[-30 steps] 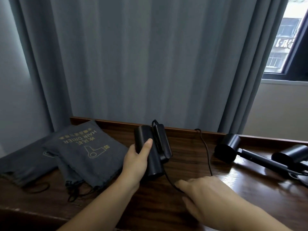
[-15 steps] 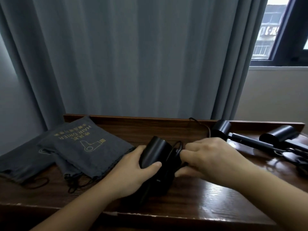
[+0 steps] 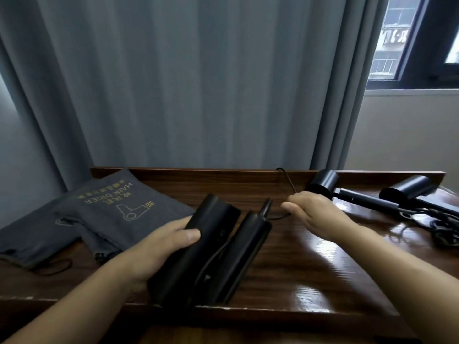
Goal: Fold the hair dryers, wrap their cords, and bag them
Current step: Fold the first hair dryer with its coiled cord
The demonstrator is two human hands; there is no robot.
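- Three black hair dryers show in the head view, all on or over a dark glossy wooden surface (image 3: 285, 276) with a raised back rail.
- One folded black hair dryer (image 3: 208, 254) is at the near edge of the surface, its barrel and handle lying side by side.
- Left hand (image 3: 159, 247) grips the barrel of that dryer, thumb curled across the top and fingers under it.
- Right hand (image 3: 315, 213) is curled, pinching the thin black cord (image 3: 288, 181) that runs from the handle's tip up to the back rail.
- Two unfolded black hair dryers lie at the right: the nearer one (image 3: 323, 186) just behind the right hand, the farther one (image 3: 407, 192) beside it toward the right edge, with loose cords tangled near them.
- Grey drawstring fabric bags (image 3: 129, 214) printed "HAIR DRIER" in gold lie flat and overlapping at the left, just beside the left hand.
- Grey pleated curtains (image 3: 198, 83) hang behind; a window (image 3: 407, 38) shows at the upper right.
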